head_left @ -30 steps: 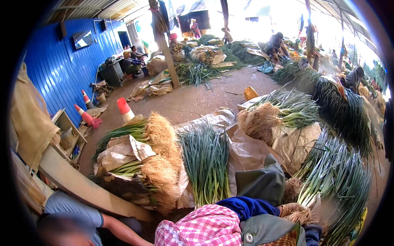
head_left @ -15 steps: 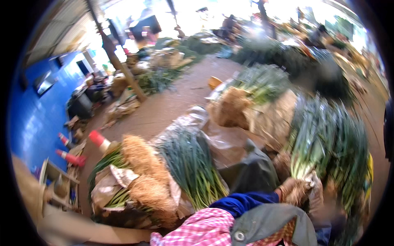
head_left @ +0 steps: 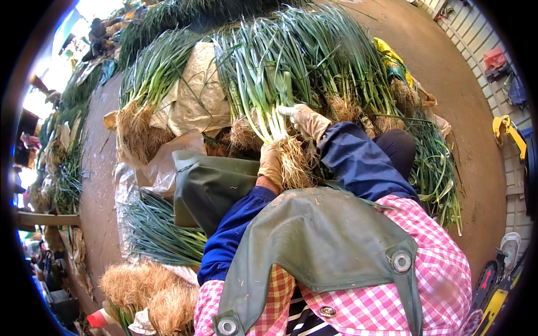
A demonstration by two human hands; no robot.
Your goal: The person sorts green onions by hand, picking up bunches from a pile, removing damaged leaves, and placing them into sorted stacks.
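A bunch of long green onions [head_left: 265, 98] stands in front of me, leaves pointing away and pale shafts toward me. My left hand [head_left: 270, 163], in a tan glove, is closed round the shafts just above the stringy roots [head_left: 295, 162]. On the right side of the same bunch, my right hand [head_left: 305, 119], gloved with a whitish fingertip, grips the shafts a little higher. Part of its fingers is hidden behind the stalks. More green onions [head_left: 342, 70] lie behind and to the right, roots toward me. A dark green apron [head_left: 314, 235] covers my lap.
Another onion bunch [head_left: 159, 67] rests at left beside a tan sack [head_left: 199, 92]. Near my left side lie dark green leaves [head_left: 159, 227] and bundles with bushy roots [head_left: 140, 285]. A yellow bag [head_left: 389, 53] is at right. Brown floor [head_left: 476, 151] runs along the right.
My view has swung down and to the right, bringing both hands near the middle. The left hand was at the onion shafts before too; the right hand now shows clearly.
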